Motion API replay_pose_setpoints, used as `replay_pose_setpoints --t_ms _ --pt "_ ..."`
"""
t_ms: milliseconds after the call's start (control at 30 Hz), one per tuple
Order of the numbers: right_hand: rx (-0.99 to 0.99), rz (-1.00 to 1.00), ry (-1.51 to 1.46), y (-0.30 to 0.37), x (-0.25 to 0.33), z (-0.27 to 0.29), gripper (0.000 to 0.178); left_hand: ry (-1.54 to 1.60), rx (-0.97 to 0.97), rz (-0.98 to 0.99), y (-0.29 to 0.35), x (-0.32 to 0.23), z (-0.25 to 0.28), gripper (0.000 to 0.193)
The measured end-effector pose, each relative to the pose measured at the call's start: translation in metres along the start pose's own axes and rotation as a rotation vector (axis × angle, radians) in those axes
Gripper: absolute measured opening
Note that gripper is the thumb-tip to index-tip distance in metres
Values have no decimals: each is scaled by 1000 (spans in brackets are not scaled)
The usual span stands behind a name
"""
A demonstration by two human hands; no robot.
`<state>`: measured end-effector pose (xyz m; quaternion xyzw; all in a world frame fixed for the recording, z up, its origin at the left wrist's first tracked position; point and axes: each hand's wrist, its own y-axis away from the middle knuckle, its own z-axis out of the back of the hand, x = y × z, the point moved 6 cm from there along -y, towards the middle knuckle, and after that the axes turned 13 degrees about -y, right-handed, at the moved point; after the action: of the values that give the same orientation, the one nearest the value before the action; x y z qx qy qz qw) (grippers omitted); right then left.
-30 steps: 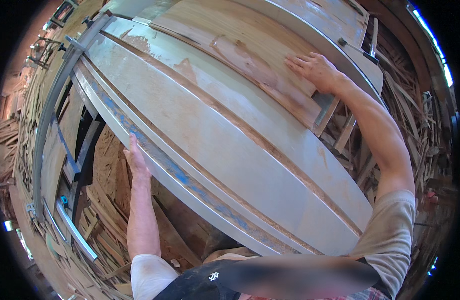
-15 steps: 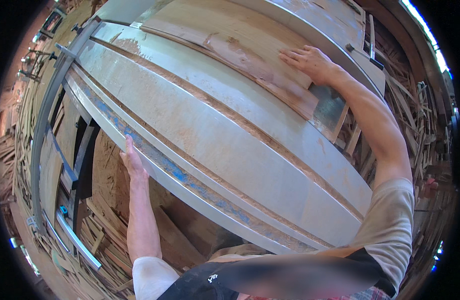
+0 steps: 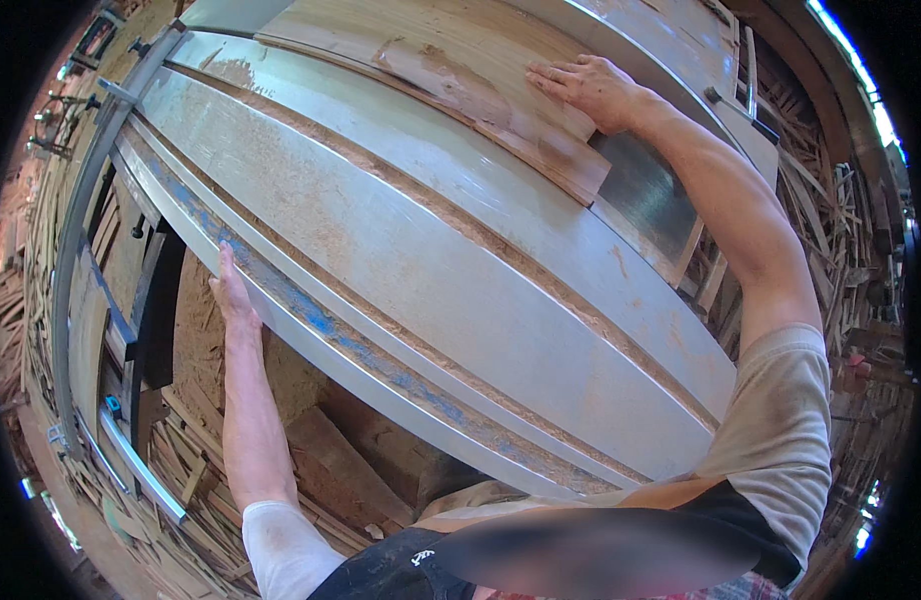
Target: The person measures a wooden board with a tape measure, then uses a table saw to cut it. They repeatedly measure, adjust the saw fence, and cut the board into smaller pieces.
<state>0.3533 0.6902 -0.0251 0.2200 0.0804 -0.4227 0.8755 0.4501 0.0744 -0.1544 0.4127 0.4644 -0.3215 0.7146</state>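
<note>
A wide pale board (image 3: 461, 62) with a rough, bark-like near edge lies flat on a long metal machine table (image 3: 401, 215). My right hand (image 3: 589, 92) rests on the board near its right end, fingers stretched out and palm down. At the table's near-left side, my left hand (image 3: 233, 290) is closed around the metal edge rail (image 3: 326, 350), with one digit lying up along it. The rest of those fingers are hidden by the rail and hand. Blue worn patches and sawdust mark the strip beside that rail.
A grey metal crossbar (image 3: 116, 125) spans the table's left end. Sawdust-filled grooves run along the tabletop. A dark steel plate (image 3: 646, 190) shows past the board's right end. Wood offcuts (image 3: 186, 455) are heaped below at left, and more scraps (image 3: 821, 220) lie at right.
The board and my right hand on it have slid away to the upper left, baring more of the dark steel plate. My left hand and the blue-marked strip have shifted the same way.
</note>
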Motion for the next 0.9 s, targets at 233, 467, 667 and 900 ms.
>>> replay_pose_setpoints --t_ms 233,467,667,900 --pt "28 -15 -30 5 0 -3 126 22 17 -7 1 -3 -4 92" --pt "44 -49 -44 4 -1 -11 128 -12 -10 4 6 -3 -5 99" --pt "6 -48 -42 5 -1 -10 131 -22 -12 10 8 -4 -7 96" --pt "39 -73 -82 -7 -3 -7 136 -38 -38 -82 16 -17 -10 75"
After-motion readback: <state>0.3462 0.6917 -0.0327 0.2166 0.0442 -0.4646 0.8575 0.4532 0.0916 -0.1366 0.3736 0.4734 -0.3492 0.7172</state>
